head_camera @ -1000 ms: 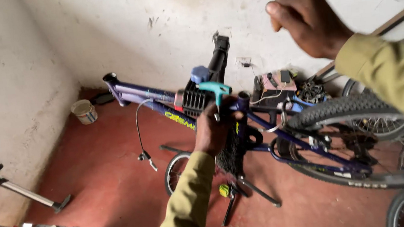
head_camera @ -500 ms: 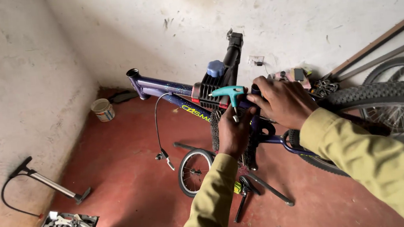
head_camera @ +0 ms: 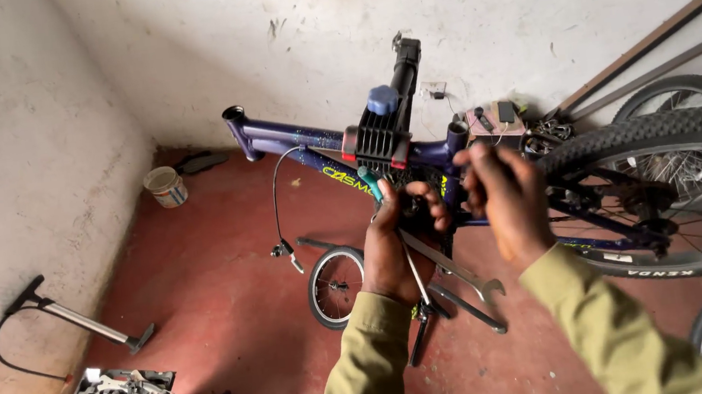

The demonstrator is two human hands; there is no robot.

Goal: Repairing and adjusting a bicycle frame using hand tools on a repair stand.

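A dark blue bicycle frame of round metal tubing is sitting clamped in a black ribbed repair-stand clamp, and every place here is being given from that clamp. To its right a knobbly black rubber tyre is curving over thin wire spokes. Far to the lower left of the clamp a slim metal floor pump with a looping black hose is lying on the smooth red floor. Below the clamp a small spoked wheel is resting near the floor. Just below the clamp the left hand, in an olive fabric sleeve, is closing its fingers around a flat steel open-ended spanner and a thin tool with a teal handle, the spanner's forked jaw pointing down and to the right. Just right of it the right hand is curling its fingers toward the frame; what they are gripping cannot be told. Left of the clamp a small round white tub is standing by the rough plaster wall.
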